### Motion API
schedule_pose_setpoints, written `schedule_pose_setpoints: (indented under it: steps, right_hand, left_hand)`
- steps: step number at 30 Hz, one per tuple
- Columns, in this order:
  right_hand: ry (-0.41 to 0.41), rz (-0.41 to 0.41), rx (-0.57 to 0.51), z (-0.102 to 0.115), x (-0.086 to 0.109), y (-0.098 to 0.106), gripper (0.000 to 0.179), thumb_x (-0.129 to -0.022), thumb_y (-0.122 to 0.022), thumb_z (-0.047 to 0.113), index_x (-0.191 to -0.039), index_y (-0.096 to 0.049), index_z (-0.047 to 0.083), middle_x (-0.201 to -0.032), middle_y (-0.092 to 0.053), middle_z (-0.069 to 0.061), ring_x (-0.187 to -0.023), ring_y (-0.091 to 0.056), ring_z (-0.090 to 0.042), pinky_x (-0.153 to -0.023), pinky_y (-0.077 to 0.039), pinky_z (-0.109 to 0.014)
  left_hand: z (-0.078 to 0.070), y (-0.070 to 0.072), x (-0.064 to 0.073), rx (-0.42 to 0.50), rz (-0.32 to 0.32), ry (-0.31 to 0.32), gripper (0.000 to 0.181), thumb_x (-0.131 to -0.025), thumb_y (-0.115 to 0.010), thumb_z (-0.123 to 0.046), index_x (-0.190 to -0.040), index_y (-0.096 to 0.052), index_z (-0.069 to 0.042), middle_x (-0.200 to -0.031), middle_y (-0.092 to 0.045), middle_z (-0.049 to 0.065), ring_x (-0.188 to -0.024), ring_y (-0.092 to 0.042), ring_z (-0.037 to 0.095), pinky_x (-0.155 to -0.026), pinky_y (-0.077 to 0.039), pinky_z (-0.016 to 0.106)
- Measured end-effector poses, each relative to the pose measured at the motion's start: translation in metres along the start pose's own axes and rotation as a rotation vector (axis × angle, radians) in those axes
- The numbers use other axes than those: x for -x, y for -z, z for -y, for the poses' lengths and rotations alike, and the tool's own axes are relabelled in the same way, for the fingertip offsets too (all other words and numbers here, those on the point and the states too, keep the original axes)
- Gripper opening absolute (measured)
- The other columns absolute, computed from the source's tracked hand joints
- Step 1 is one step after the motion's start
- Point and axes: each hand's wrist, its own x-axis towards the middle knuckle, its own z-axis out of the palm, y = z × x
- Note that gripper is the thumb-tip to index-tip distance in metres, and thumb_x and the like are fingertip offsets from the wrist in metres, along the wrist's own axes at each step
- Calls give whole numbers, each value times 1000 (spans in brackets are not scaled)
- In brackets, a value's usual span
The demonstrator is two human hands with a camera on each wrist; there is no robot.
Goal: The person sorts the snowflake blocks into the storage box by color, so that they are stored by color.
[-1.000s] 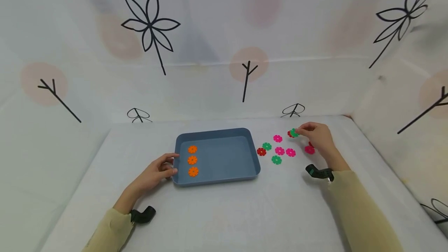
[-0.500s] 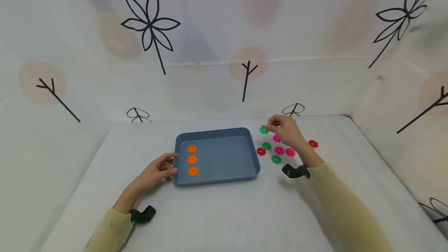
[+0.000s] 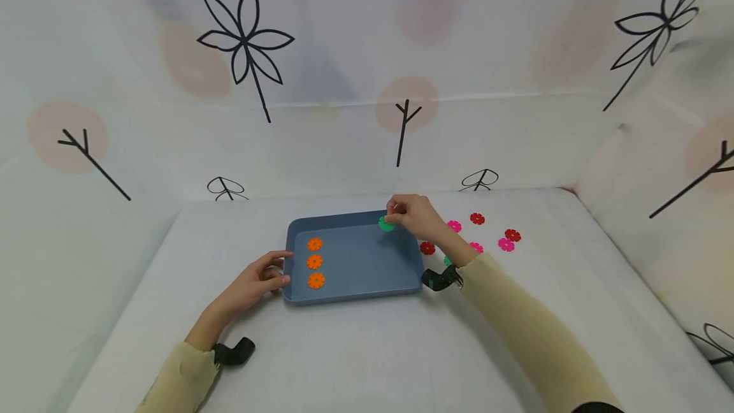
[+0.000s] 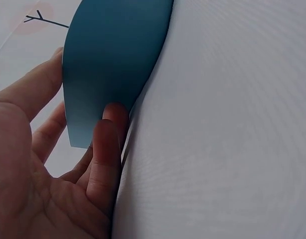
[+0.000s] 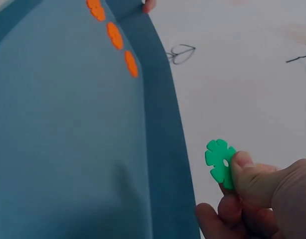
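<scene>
My right hand (image 3: 423, 220) pinches a green flower-shaped plastic disc (image 3: 386, 225) between thumb and fingers, over the far right part of the blue-grey tray (image 3: 361, 269). In the right wrist view the green disc (image 5: 219, 160) has notched petals and a small centre hole, and appears beside the tray's edge. Three orange discs (image 3: 315, 262) lie in a column along the tray's left end. There my left hand (image 3: 252, 282) holds the tray's short side. The left wrist view has its curled fingers (image 4: 106, 154) against the tray's outer wall (image 4: 113, 55).
Right of the tray, loose discs lie on the white cloth: red (image 3: 477, 218), pink (image 3: 506, 245) and others partly hidden behind my right hand and wrist. A white patterned cloth backdrop (image 3: 332, 145) rises behind the table and at both sides.
My right hand has carried the green disc left, from above the loose discs to over the tray's far right part. My left hand and the orange discs stay put.
</scene>
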Motion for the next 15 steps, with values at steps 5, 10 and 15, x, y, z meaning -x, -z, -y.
schedule_pose_setpoints:
  steps: [5,10,15]
  right_hand:
    - [32,59,-14,5,-14,-13,11,-93,-72,14,-87,-63,12,-83,-67,-4,-72,-63,-23,-64,-50,-31]
    - [27,119,-42,10,-25,-28,10,-94,-71,15,-89,-63,11,-79,-69,-3,-68,-67,-25,-60,-49,-30]
    - [22,186,-53,18,-33,-41,11,-92,-73,16,-88,-65,9,-73,-68,-5,-64,-63,-25,-56,-42,-28]
  left_hand:
    - [0,-1,0,-2,4,1,55,-96,-69,-22,-144,-46,-8,-129,-48,21,-87,-61,22,-75,-50,27]
    - [1,-1,0,2,3,-2,54,-96,-68,-21,-144,-47,-8,-129,-48,21,-86,-61,21,-74,-50,26]
    - [1,-1,0,4,8,-11,53,-97,-67,-20,-144,-47,-7,-130,-47,23,-88,-61,22,-74,-51,27]
